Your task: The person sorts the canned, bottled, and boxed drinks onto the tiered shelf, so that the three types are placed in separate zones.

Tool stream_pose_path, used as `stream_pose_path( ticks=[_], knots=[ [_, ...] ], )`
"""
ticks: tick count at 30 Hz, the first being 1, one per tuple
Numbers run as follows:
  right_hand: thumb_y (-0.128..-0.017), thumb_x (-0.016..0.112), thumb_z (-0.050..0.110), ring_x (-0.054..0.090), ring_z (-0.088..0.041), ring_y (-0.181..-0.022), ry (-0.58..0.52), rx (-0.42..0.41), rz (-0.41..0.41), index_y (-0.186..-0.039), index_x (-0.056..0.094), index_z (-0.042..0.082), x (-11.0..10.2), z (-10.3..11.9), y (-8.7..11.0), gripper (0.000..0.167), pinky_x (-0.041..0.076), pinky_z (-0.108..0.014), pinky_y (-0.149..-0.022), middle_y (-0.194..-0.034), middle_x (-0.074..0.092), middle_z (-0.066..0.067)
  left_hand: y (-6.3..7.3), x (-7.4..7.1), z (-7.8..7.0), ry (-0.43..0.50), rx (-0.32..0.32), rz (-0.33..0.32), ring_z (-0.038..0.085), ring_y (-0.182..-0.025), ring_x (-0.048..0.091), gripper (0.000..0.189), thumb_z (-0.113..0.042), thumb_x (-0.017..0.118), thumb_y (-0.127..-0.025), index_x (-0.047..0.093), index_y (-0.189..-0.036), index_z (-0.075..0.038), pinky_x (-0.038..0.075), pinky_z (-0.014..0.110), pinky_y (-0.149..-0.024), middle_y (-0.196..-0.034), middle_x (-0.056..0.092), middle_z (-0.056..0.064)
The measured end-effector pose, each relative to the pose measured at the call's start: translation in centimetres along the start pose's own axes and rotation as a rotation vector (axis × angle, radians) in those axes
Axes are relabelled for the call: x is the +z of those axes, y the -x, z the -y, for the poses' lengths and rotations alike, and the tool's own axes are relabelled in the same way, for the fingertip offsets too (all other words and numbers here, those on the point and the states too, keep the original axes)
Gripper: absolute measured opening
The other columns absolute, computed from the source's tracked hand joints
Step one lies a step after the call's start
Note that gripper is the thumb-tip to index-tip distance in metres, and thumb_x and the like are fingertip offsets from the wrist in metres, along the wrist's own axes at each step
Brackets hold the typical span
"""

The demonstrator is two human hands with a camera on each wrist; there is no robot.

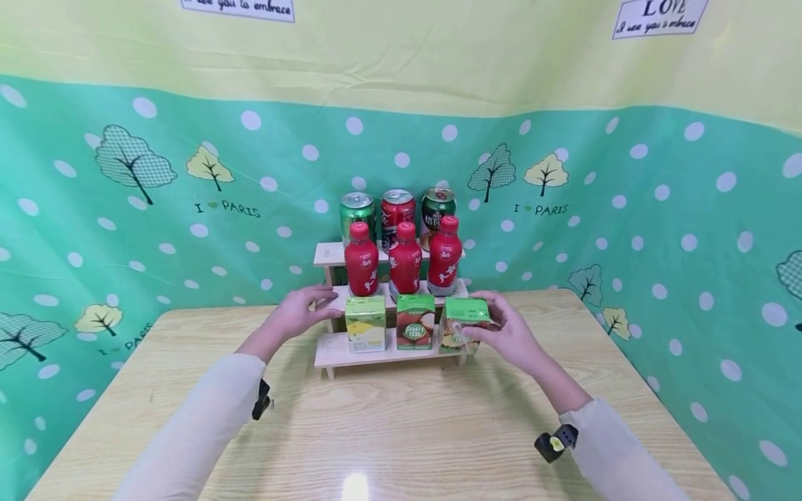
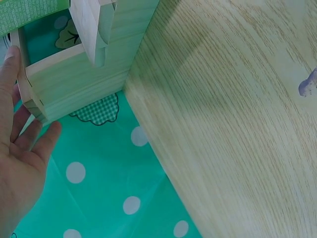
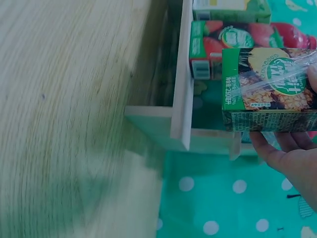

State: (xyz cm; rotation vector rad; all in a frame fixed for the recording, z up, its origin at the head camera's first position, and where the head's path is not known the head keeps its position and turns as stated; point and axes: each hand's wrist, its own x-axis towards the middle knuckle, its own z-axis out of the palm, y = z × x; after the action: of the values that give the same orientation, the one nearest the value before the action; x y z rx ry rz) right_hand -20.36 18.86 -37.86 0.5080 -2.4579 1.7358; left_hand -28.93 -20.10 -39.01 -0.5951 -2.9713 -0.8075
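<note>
A small three-tier wooden shelf [image 1: 326, 255] stands on the table. My left hand [image 1: 299, 311] grips the left end of its middle tier, thumb on the front side and fingers behind, as the left wrist view shows. My right hand [image 1: 510, 336] holds a pineapple juice box [image 3: 267, 84] between thumb and fingers at the right end of the bottom tier. That box [image 1: 465, 313] is tilted and, in the right wrist view, sits forward of its neighbour. Left of it on the same tier stand an apple juice box [image 1: 415, 327] and a yellow-green pear juice box [image 1: 366, 327].
Red bottles [image 1: 405, 261] line the middle tier. On the top tier are a light green can [image 1: 357, 209], a red can [image 1: 397, 209] and a dark green can [image 1: 436, 205]. Behind the wooden table [image 1: 376, 431] hangs a green dotted cloth [image 1: 250, 174], which also runs along both sides.
</note>
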Motion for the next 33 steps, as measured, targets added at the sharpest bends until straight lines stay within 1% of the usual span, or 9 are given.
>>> stream_pose_path(
  ticks=[3, 5, 13, 18, 20, 25, 28, 30, 33],
  knots=[
    [-0.082, 0.072, 0.010, 0.055, -0.033, -0.113, 0.002, 0.027, -0.012, -0.132, 0.042, 0.006, 0.0, -0.6, -0.5, 0.059, 0.053, -0.023, -0.087, -0.124, 0.055, -0.021, 0.1, -0.1, 0.0, 0.002, -0.004, -0.003, 0.038, -0.134, 0.036, 0.060, -0.050, 0.064, -0.083, 0.057, -0.129, -0.012, 0.034, 0.056, -0.109, -0.141, 0.048, 0.015],
    [-0.082, 0.072, 0.011, 0.053, -0.035, -0.116, -0.002, 0.040, -0.015, -0.133, 0.041, 0.006, 0.0, -1.0, -0.7, 0.059, 0.052, -0.025, -0.090, -0.125, 0.054, -0.021, 0.2, -0.1, -0.1, 0.001, -0.001, -0.004, 0.039, -0.134, 0.036, 0.060, -0.049, 0.065, -0.083, 0.057, -0.129, -0.011, 0.034, 0.057, -0.109, -0.140, 0.048, 0.016],
    [-0.083, 0.070, 0.011, 0.052, -0.035, -0.116, 0.014, 0.050, -0.032, -0.134, 0.041, 0.007, 0.3, -2.8, -1.8, 0.059, 0.051, -0.026, -0.090, -0.123, 0.054, -0.022, 0.1, 0.0, -0.1, -0.002, -0.008, 0.000, 0.038, -0.135, 0.036, 0.060, -0.050, 0.064, -0.083, 0.057, -0.130, -0.013, 0.034, 0.056, -0.109, -0.141, 0.048, 0.014],
    [-0.084, 0.070, 0.012, 0.053, -0.035, -0.116, 0.007, 0.056, 0.006, -0.136, 0.039, 0.006, 0.3, -3.5, -2.9, 0.061, 0.051, -0.030, -0.091, -0.126, 0.053, -0.022, 0.1, 0.0, -0.2, 0.001, -0.010, 0.003, 0.038, -0.135, 0.035, 0.061, -0.051, 0.064, -0.083, 0.056, -0.130, -0.013, 0.034, 0.056, -0.109, -0.141, 0.047, 0.015],
    [-0.084, 0.070, 0.013, 0.053, -0.036, -0.116, 0.003, 0.057, 0.029, -0.137, 0.038, 0.007, 0.3, -3.6, -3.3, 0.062, 0.051, -0.034, -0.093, -0.128, 0.052, -0.022, 0.2, 0.0, -0.2, 0.007, -0.011, 0.005, 0.038, -0.135, 0.035, 0.061, -0.051, 0.063, -0.083, 0.056, -0.130, -0.012, 0.034, 0.056, -0.109, -0.141, 0.047, 0.015],
    [-0.084, 0.070, 0.014, 0.049, -0.038, -0.121, -0.016, 0.061, 0.074, -0.137, 0.039, 0.008, 0.2, -3.3, -4.1, 0.062, 0.049, -0.044, -0.098, -0.143, 0.039, -0.018, 0.2, -0.1, -0.1, 0.013, -0.008, 0.001, 0.039, -0.135, 0.035, 0.062, -0.051, 0.064, -0.083, 0.057, -0.130, -0.011, 0.034, 0.057, -0.109, -0.141, 0.046, 0.016],
    [-0.084, 0.070, 0.014, 0.048, -0.038, -0.123, -0.031, 0.069, 0.092, -0.137, 0.039, 0.008, 0.2, -3.3, -4.2, 0.061, 0.049, -0.044, -0.099, -0.146, 0.034, -0.018, 0.2, 0.0, 0.0, 0.013, -0.012, 0.001, 0.039, -0.135, 0.035, 0.061, -0.051, 0.064, -0.083, 0.057, -0.130, -0.012, 0.034, 0.057, -0.109, -0.141, 0.046, 0.016],
    [-0.084, 0.070, 0.016, 0.048, -0.038, -0.122, -0.033, 0.085, 0.100, -0.137, 0.039, 0.009, 0.1, -3.4, -4.3, 0.062, 0.049, -0.043, -0.099, -0.146, 0.035, -0.017, 0.2, 0.0, -0.1, 0.012, -0.010, -0.001, 0.039, -0.135, 0.035, 0.061, -0.050, 0.064, -0.083, 0.057, -0.130, -0.012, 0.034, 0.057, -0.109, -0.141, 0.046, 0.016],
    [-0.083, 0.071, 0.019, 0.047, -0.036, -0.122, -0.007, 0.108, 0.090, -0.137, 0.041, 0.012, -0.3, -3.4, -4.3, 0.063, 0.048, -0.044, -0.100, -0.146, 0.036, -0.015, 0.1, 0.1, -0.1, 0.013, -0.010, -0.001, 0.038, -0.135, 0.035, 0.060, -0.049, 0.064, -0.083, 0.057, -0.130, -0.013, 0.034, 0.057, -0.109, -0.142, 0.046, 0.015]
  ],
)
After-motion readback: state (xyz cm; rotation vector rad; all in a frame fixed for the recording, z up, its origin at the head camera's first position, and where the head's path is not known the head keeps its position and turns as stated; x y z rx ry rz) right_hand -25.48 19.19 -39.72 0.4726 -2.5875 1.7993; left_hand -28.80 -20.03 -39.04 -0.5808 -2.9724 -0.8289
